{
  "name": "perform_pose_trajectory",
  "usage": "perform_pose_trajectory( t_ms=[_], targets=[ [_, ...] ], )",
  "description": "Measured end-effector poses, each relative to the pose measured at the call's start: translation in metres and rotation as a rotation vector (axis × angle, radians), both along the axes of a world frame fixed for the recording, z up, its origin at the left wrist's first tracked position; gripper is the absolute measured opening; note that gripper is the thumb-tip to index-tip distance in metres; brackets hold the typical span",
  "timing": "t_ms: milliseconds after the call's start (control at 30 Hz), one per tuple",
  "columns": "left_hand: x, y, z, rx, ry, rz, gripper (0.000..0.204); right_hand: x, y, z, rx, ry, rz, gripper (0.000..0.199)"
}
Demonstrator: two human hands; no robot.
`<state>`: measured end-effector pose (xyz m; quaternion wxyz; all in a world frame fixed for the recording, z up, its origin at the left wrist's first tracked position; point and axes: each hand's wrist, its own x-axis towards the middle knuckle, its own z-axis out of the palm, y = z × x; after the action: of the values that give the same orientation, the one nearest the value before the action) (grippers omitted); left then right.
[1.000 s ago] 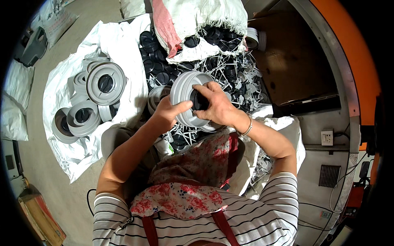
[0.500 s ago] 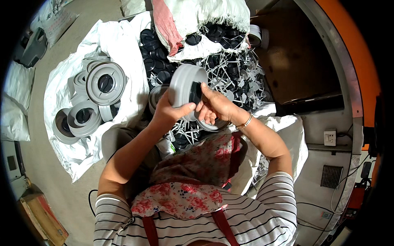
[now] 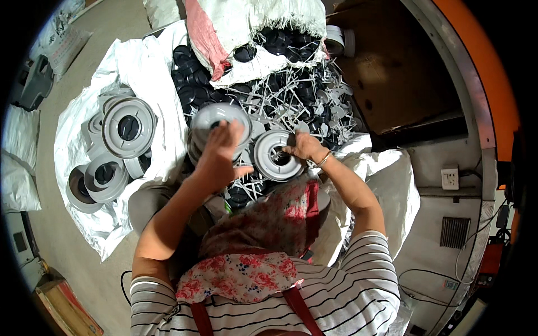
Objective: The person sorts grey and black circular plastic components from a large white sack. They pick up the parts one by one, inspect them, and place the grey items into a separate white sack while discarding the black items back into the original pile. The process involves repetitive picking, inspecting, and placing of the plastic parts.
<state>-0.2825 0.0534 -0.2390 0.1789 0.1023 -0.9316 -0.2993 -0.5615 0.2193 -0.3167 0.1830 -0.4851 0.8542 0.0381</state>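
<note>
My left hand (image 3: 223, 150), smeared by motion, has its fingers stretched and thumb apart over a blurred grey plastic ring (image 3: 208, 116) with a dark centre. That ring rests on the heap in front of me, overlapping another grey piece at its left. To the right, my right hand (image 3: 306, 147) grips the rim of a second grey ring (image 3: 263, 160), thumb at its central hole. Dark and pale parts show through that hole. Behind both hands lie loose black round caps (image 3: 193, 75) and thin grey stemmed pieces (image 3: 283, 95).
At the left, a white sack (image 3: 126, 61) holds several grey rings with black centres (image 3: 129, 127). A white woven bag (image 3: 263, 17) of black caps stands at the back. On the right are a brown board (image 3: 392, 73), a machine panel with a socket (image 3: 449, 179) and cables.
The grey ring with the black centre, held up by both hands before, has left my right hand and appears lowered to the left. My right hand has moved down onto another grey ring.
</note>
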Motion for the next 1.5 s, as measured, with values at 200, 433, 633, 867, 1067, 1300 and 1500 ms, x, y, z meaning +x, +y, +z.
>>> perform_pose_trajectory(
  t_ms=[200, 433, 633, 867, 1067, 1300, 1500],
  targets=[
    [-0.012, 0.027, 0.0, -0.13, 0.082, -0.364, 0.078, 0.025, -0.033, 0.111, 0.06, -0.342, 0.061, 0.052],
    [-0.013, 0.013, 0.027, 0.908, -0.006, 0.124, 0.045, -0.077, -0.091, 0.044, -0.334, 0.404, 0.113, 0.035],
    [-0.015, -0.018, 0.009, 1.375, 0.194, 0.378, 0.034, -0.153, -0.106, -0.048, 0.076, 0.707, 0.135, 0.021],
    [-0.015, -0.023, 0.031, 1.713, 0.137, 0.344, 0.036, -0.11, -0.12, 0.021, -0.543, 0.462, 0.043, 0.017],
    [-0.019, -0.011, 0.013, 1.89, 0.357, 0.22, 0.047, 0.041, -0.1, 0.124, -0.72, -0.348, 0.121, 0.016],
    [0.004, -0.006, 0.03, 1.825, 0.375, 0.091, 0.04, 0.104, -0.085, 0.152, -0.45, -0.266, 0.366, 0.078],
    [0.02, -0.024, 0.03, 1.401, 0.2, -0.138, 0.031, 0.121, -0.076, 0.179, -0.355, 0.014, 0.787, 0.073]
  ],
)
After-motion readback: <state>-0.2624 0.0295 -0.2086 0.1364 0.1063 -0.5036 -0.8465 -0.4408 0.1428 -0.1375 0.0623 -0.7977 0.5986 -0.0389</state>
